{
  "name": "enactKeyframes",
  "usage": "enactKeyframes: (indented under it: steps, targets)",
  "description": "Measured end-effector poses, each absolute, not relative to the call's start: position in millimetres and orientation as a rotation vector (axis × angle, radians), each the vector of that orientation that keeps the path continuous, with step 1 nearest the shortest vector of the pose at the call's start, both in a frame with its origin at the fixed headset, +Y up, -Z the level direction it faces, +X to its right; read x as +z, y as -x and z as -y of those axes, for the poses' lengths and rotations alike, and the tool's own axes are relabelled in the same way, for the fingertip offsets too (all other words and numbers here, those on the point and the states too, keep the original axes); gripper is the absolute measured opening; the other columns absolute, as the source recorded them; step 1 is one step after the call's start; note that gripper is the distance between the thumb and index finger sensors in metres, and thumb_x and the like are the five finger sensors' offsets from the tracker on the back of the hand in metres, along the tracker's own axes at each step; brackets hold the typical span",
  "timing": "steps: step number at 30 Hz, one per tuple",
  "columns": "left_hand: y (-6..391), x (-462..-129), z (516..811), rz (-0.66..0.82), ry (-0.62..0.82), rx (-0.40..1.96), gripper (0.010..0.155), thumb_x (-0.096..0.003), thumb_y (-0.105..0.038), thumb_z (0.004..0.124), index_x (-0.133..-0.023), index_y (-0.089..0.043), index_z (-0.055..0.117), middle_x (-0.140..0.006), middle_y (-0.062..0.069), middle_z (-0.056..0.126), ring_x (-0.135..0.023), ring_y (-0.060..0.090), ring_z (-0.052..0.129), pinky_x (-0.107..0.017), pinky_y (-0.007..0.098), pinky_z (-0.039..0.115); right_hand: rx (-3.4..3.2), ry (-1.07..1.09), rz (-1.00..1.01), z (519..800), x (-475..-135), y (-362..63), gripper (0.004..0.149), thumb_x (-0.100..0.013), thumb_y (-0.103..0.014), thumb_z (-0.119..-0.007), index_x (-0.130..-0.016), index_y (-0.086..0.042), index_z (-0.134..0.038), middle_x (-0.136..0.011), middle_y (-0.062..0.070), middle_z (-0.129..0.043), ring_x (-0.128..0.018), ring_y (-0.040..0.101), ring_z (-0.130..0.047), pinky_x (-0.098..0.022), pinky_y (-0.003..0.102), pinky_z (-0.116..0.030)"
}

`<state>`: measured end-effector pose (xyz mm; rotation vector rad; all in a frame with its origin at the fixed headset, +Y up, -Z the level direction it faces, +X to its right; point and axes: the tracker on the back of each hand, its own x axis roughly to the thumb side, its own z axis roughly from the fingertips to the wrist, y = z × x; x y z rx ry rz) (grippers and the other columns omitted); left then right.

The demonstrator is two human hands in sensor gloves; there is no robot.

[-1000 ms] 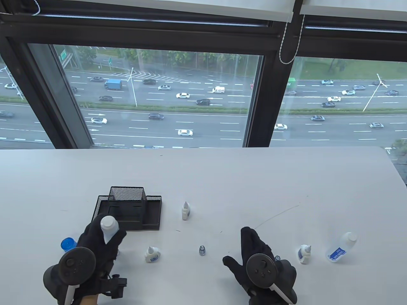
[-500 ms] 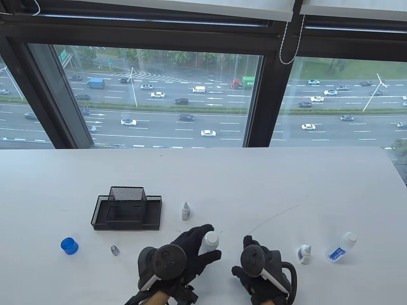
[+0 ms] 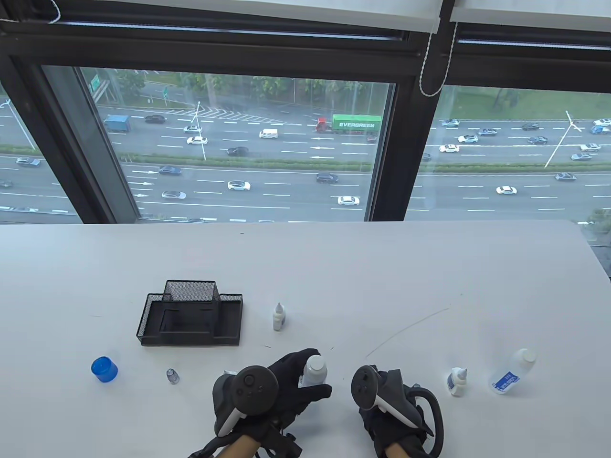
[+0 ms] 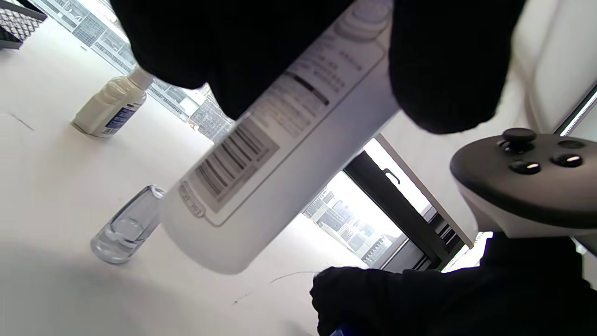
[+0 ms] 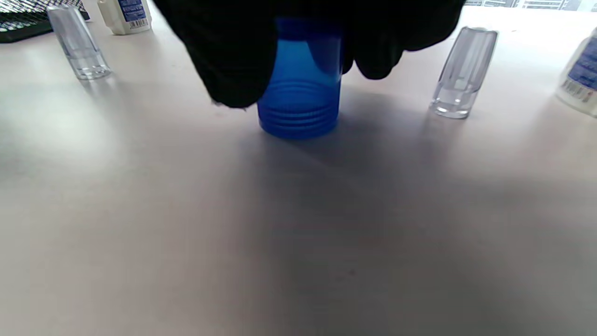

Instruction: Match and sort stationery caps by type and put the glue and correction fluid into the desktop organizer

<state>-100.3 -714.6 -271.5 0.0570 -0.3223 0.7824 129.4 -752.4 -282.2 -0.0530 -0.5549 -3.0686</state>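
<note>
My left hand (image 3: 292,381) grips a capless white glue bottle (image 3: 315,369) near the table's front centre; its barcode label (image 4: 233,163) fills the left wrist view. My right hand (image 3: 382,415) is just right of it, fingers hidden under the tracker in the table view. In the right wrist view its fingertips (image 5: 233,70) pinch a blue cap (image 5: 298,100) standing on the table. Clear caps (image 5: 459,74) (image 5: 79,46) stand either side. A second blue cap (image 3: 104,369) and a clear cap (image 3: 172,376) sit at the left. The black mesh organizer (image 3: 191,312) stands behind them.
One correction fluid bottle (image 3: 279,317) stands right of the organizer, another (image 3: 457,380) right of my right hand. A second glue bottle (image 3: 513,371) lies tilted at the far right. The table's curved right edge (image 3: 596,257) is near it.
My left hand carried the glue bottle from beside the organizer rightward to the front centre. My right hand drew back, rolled its wrist and closed its spread fingers downward.
</note>
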Motion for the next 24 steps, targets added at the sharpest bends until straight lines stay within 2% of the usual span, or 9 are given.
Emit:
enactKeyframes:
  steps: [4,7,10,15,17,20,24]
  targets:
    - [103,-267,716,0.318,-0.057,0.784,0.072,-0.043,-0.061,0.089,-0.104,-0.029,0.068,-0.102,-0.001,0.086,-0.089,0.025,0.096,-0.067,0.051,0.078,-3.07,0.057,0.505,751,-284,-131,0.07,-0.053,-0.028,-0.084,-0.113,-0.013,-0.051,-0.11,0.018,-0.063,-0.098,0.042,-0.068,-0.074,0.054,-0.057]
    - [105,-265,717,0.313,-0.061,0.777,0.072,-0.0432,-0.061,0.089,-0.104,-0.029,0.068,-0.102,-0.001,0.085,-0.089,0.025,0.096,-0.067,0.051,0.078,-3.166,0.085,0.345,737,-279,-130,0.069,-0.052,-0.032,-0.083,-0.112,-0.013,-0.053,-0.107,0.019,-0.067,-0.091,0.042,-0.077,-0.069,0.055,-0.064]
    - [108,-266,718,0.296,-0.051,0.809,0.072,-0.0433,-0.061,0.089,-0.104,-0.029,0.067,-0.102,-0.001,0.085,-0.089,0.025,0.095,-0.067,0.051,0.078,-3.293,0.202,0.101,713,-267,-125,0.067,-0.053,-0.037,-0.08,-0.11,-0.012,-0.056,-0.104,0.02,-0.072,-0.08,0.034,-0.089,-0.062,0.051,-0.073]
    - [110,-265,718,0.289,-0.054,0.792,0.072,-0.0432,-0.06,0.089,-0.104,-0.028,0.068,-0.102,0.0,0.085,-0.089,0.025,0.095,-0.067,0.051,0.078,-3.606,0.472,-0.125,669,-257,-121,0.065,-0.054,-0.036,-0.079,-0.111,-0.015,-0.056,-0.107,0.019,-0.067,-0.083,0.034,-0.086,-0.066,0.05,-0.071]
    - [110,-265,718,0.288,-0.053,0.792,0.072,-0.0433,-0.06,0.089,-0.104,-0.028,0.068,-0.102,0.0,0.085,-0.089,0.025,0.095,-0.067,0.051,0.078,-3.725,0.622,-0.141,648,-255,-120,0.064,-0.055,-0.033,-0.08,-0.112,-0.018,-0.056,-0.11,0.021,-0.06,-0.087,0.036,-0.081,-0.068,0.052,-0.067]
    - [111,-265,718,0.285,-0.053,0.801,0.072,-0.0432,-0.06,0.089,-0.104,-0.029,0.068,-0.102,-0.001,0.085,-0.09,0.025,0.095,-0.067,0.051,0.078,-3.708,0.835,-0.01,619,-254,-109,0.063,-0.056,-0.029,-0.079,-0.114,-0.02,-0.055,-0.112,0.019,-0.056,-0.092,0.038,-0.075,-0.072,0.055,-0.062]
    - [111,-265,718,0.285,-0.054,0.798,0.072,-0.043,-0.06,0.089,-0.104,-0.029,0.068,-0.102,-0.001,0.085,-0.09,0.025,0.095,-0.067,0.051,0.078,-3.51,0.903,-0.061,597,-251,-80,0.065,-0.056,-0.03,-0.081,-0.114,-0.019,-0.055,-0.112,0.014,-0.061,-0.093,0.037,-0.076,-0.073,0.054,-0.062]
